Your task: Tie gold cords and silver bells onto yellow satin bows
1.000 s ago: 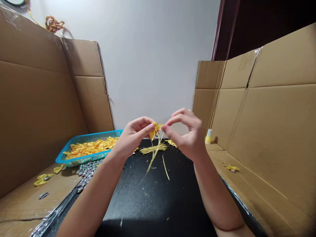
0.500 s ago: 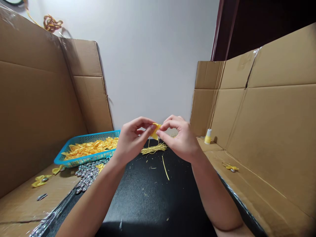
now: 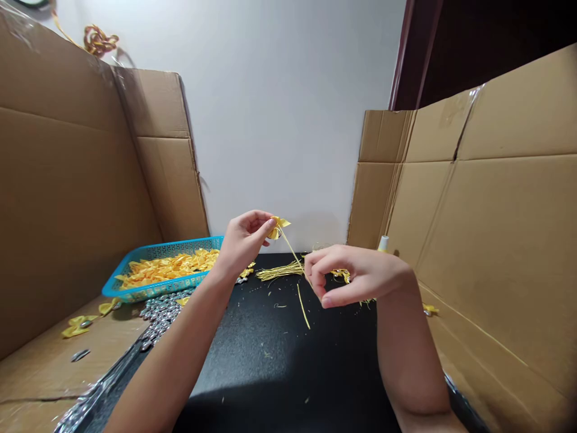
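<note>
The left hand (image 3: 243,240) is pinching a small yellow bow (image 3: 282,222) between thumb and fingers, holding it up above the far edge of the black table (image 3: 270,373). From the bow, 1 thin yellow strand (image 3: 291,245) is slanting down, nearly straight, to the right hand (image 3: 356,273), whose curled fingers are gripping its lower part near the thumb tip. The right hand is hanging lower and nearer than the left, well apart from the bow.

Below the bow, a bundle of yellow strands (image 3: 277,272) is lying on the table, with 1 loose strand (image 3: 303,307) resting just in front of it. To the left, a blue basket (image 3: 157,293) is holding a heap of yellow bows (image 3: 171,267), and many silver beads (image 3: 164,313) are lying beside its near side. Behind the right wrist, a white-topped container (image 3: 383,243) is standing upright, partly hidden.
</note>
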Action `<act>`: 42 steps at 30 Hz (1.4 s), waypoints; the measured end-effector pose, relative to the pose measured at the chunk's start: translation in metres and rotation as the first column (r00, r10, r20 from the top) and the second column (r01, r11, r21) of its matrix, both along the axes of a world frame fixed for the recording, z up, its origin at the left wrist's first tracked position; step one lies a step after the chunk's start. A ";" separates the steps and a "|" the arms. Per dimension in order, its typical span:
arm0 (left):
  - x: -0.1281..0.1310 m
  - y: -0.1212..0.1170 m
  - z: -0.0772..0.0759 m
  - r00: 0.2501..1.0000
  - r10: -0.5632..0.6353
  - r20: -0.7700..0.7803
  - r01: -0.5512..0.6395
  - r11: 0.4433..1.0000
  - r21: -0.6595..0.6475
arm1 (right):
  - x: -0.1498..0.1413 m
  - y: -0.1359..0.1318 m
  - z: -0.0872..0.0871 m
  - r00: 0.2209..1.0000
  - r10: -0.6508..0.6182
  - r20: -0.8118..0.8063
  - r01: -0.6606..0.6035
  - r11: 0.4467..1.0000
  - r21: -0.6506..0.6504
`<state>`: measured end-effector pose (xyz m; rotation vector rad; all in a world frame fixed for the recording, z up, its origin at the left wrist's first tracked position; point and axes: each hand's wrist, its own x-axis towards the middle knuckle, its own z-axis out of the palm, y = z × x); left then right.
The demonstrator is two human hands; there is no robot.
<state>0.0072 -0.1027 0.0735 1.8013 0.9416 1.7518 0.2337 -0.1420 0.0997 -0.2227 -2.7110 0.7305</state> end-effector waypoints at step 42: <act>0.015 -0.045 0.008 0.987 -0.145 -0.072 0.152 0.983 0.101 | -0.040 -0.019 -0.010 0.625 -0.411 -0.664 0.670 0.718 0.186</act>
